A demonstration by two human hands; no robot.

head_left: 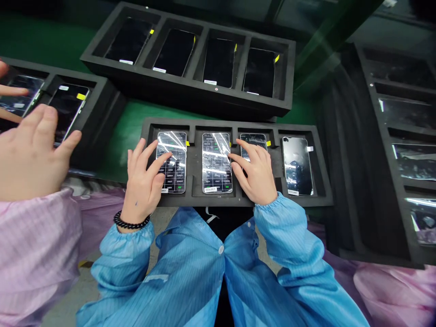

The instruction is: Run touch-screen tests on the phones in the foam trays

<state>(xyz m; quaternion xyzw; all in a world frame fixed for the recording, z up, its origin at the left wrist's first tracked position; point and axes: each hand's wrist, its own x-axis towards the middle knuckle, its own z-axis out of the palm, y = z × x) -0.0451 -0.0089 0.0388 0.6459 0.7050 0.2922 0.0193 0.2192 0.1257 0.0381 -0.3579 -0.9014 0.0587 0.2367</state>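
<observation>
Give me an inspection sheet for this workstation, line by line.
Surface: green surface, largely covered by black foam trays.
Job's things: near tray holds four phones. The first phone and second phone show lit grids, the third phone is mostly hidden, and the fourth phone is dark and filmed.
Clutter: nothing seen.
Hands: left hand open, fingers on the first phone; right hand open, fingers on the third phone.
Cables: nothing seen.
Surroundings: far tray with four dark phones; co-worker's hand, pink-sleeved, over the left tray; stacked trays at right.
</observation>
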